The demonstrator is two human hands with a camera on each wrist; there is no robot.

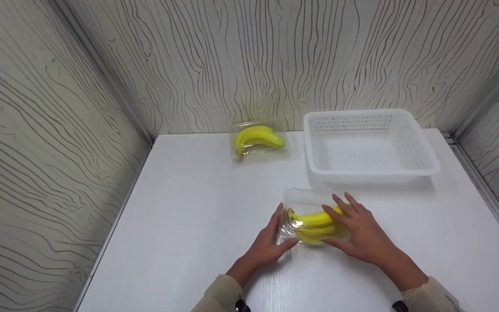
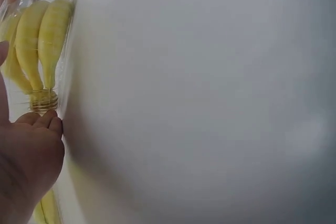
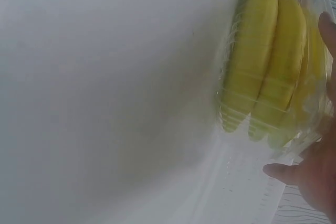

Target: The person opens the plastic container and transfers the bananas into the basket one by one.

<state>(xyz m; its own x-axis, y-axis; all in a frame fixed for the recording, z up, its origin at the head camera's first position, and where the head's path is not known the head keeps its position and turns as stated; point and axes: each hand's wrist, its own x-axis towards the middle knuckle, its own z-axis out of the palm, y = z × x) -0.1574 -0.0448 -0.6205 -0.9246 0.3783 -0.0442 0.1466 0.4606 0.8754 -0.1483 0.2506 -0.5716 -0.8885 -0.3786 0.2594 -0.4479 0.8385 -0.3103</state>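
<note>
Between both hands is a clear plastic box [image 1: 308,197] with a bunch of yellow bananas [image 1: 314,227] inside, its far edge toward the basket. My left hand [image 1: 264,245] holds the box's left end, thumb at the near side. In the left wrist view, curled fingertips [image 2: 52,121] sit at that end, beside the banana stems. My right hand [image 1: 362,232] grips the right part, fingers spread across the top and thumb at the near edge. Banana tips [image 3: 257,129] show through the plastic in the right wrist view.
A white perforated basket [image 1: 371,173] stands at the back right of the white table [image 1: 180,216]. Another clear box with bananas [image 1: 258,136] lies at the back, left of the basket. Wood-patterned panels [image 1: 232,56] enclose the back and sides.
</note>
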